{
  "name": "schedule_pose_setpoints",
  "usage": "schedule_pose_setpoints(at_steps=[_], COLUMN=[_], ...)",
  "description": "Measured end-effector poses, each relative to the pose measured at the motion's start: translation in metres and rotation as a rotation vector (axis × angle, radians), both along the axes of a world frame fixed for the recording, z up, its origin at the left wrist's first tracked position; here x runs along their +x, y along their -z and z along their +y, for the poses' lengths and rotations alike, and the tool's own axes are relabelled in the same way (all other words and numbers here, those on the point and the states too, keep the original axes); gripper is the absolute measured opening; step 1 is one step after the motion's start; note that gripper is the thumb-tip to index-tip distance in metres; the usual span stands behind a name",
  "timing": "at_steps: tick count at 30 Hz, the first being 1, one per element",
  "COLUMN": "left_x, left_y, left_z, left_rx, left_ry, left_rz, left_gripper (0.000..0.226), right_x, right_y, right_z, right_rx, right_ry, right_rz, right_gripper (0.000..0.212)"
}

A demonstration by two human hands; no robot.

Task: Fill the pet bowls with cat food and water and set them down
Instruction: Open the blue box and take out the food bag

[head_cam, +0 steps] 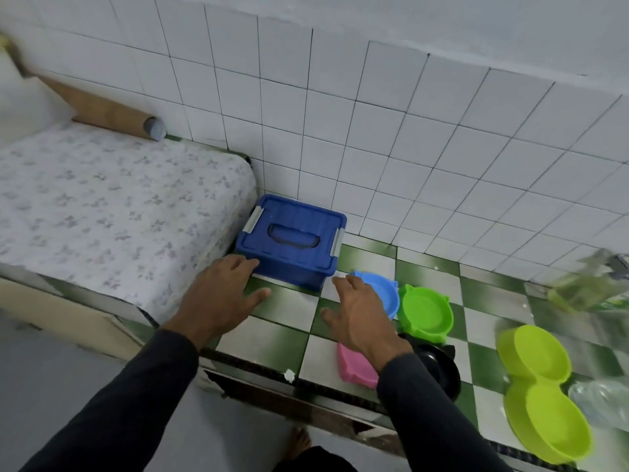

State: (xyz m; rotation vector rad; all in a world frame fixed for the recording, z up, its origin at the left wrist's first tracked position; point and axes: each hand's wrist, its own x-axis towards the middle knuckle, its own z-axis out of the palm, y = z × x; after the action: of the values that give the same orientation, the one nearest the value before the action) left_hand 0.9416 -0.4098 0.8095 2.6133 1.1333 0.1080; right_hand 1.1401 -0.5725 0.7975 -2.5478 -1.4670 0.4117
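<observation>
1. Mattress point(112, 206) with pale flowered sheet at far left, beside white tiled wall point(391, 131); brown cardboard tube point(112, 112) along its back edge.
2. Blue storage box point(291, 240) in corner between mattress and wall, on green and white checkered floor point(282, 308); lid on, grey clips at both ends, handle recessed in top.
3. Left hand point(221, 294) stretched forward in dark sleeve, fingers straight and spread, gripping nothing; fingertips point(250, 264) at lower front-left edge of box, contact not possible to tell.
4. Right hand point(360, 311) also stretched forward, fingers loose and spread, holding nothing; just in front of box's right corner, partly over blue bowl.
5. Blue bowl point(383, 291) on floor right of box; green bowl point(425, 311) just beside it, both looking empty.
6. Pink bowl point(354, 367) and black bowl point(439, 367) nearer, partly hidden under right forearm.
7. Lime double bowl point(541, 390) further right, both cups looking empty.
8. Blurred clear plastic items at right edge: one near wall point(589, 284), one point(602, 400) next to double bowl; not possible to identify.
</observation>
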Motion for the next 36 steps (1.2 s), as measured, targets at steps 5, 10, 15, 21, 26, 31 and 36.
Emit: schedule_pose_setpoints(at_steps=[5, 10, 15, 21, 26, 31, 36], left_x=[0.019, 0.034, 0.039, 0.050, 0.064, 0.082, 0.099], left_y=[0.003, 0.013, 0.029, 0.047, 0.064, 0.074, 0.088], left_z=[0.045, 0.085, 0.121, 0.164, 0.202, 0.220, 0.233], left_rx=[0.044, 0.092, 0.103, 0.084, 0.095, 0.100, 0.021], left_ry=[0.008, 0.043, 0.091, 0.183, 0.272, 0.308, 0.286], left_rz=[0.047, 0.060, 0.098, 0.124, 0.080, 0.097, 0.087], left_gripper=[0.074, 0.070, 0.074, 0.069, 0.051, 0.039, 0.041], right_x=[0.021, 0.041, 0.051, 0.053, 0.059, 0.061, 0.069], right_y=[0.004, 0.009, 0.014, 0.021, 0.027, 0.039, 0.048], right_z=[0.043, 0.077, 0.104, 0.129, 0.153, 0.172, 0.182], right_rx=[-0.015, -0.048, -0.085, -0.131, -0.130, -0.119, -0.128], right_ry=[-0.013, 0.002, 0.022, 0.070, 0.152, 0.257, 0.330], right_rz=[-0.025, -0.027, -0.034, -0.024, -0.011, 0.052, 0.038], right_gripper=[0.063, 0.063, 0.061, 0.068, 0.062, 0.050, 0.053])
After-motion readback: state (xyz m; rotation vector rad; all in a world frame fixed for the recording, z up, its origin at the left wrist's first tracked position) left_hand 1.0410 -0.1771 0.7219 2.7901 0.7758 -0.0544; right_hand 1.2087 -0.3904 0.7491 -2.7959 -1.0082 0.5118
